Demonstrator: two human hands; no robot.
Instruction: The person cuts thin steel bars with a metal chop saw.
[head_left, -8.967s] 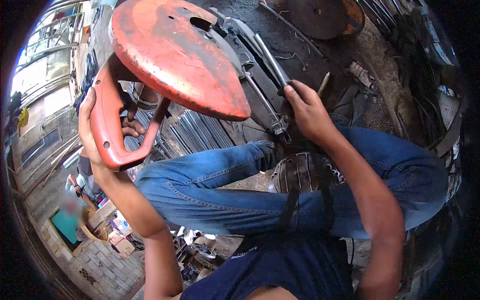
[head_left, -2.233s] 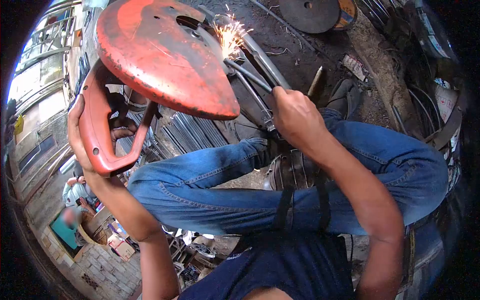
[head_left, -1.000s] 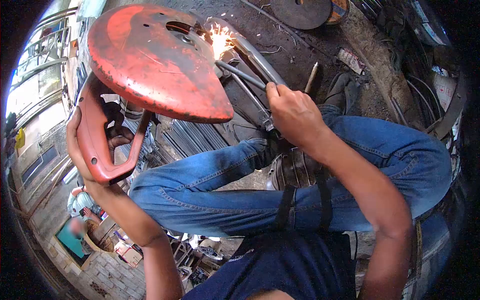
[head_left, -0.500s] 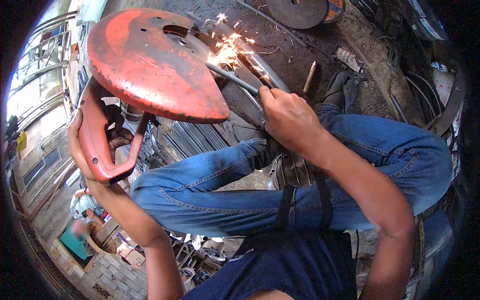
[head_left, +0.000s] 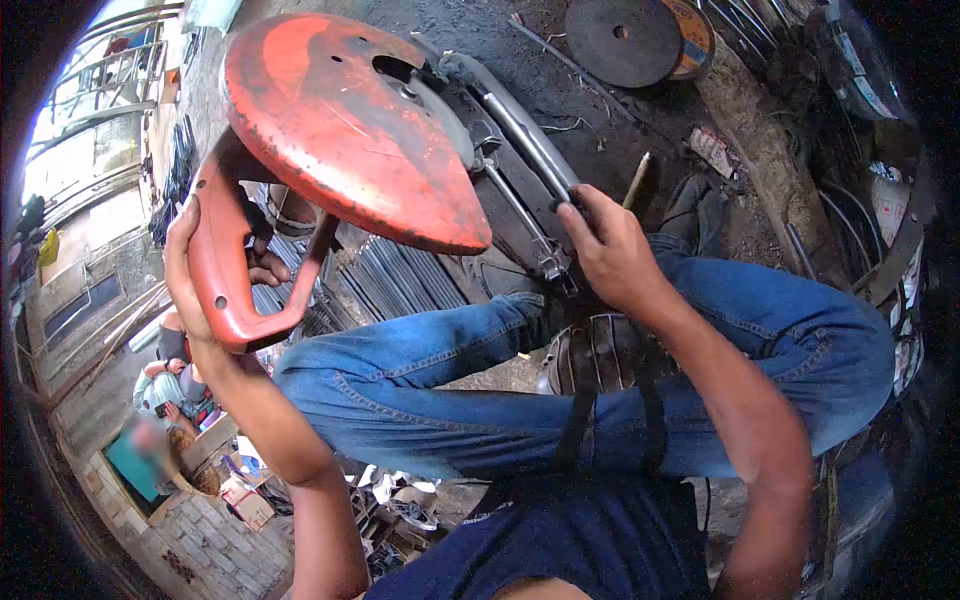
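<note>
At the near edge, a dark navy cloth shirt is covering the wearer's torso, and faded blue denim jeans are stretching across bent legs, with two black straps crossing one leg. Beyond the legs, the left hand is gripping an orange-red, loop-shaped handle, its fingers curling through the opening. The right hand is closing around the near end of slim, silver-grey round metal tubing, the thumb and fingers pressing on it; whether it is holding one piece or two cannot be told.

Above the handle, a scuffed red, teardrop-shaped metal guard is tilting over a grey disc blade, which is showing along the guard's edge. The tubing is slanting up beside the blade, and a shiny metal clamp rod is running between the guard's tip and the right hand.

Past the left knee, a bundle of straight grey metal tubes is lying on the floor. Farther out, a brown stick-like rod is lying near a round, dark flat disc, which is overlapping an orange-and-black disc. In the far left background, a person in pale clothing is sitting near a green panel.
</note>
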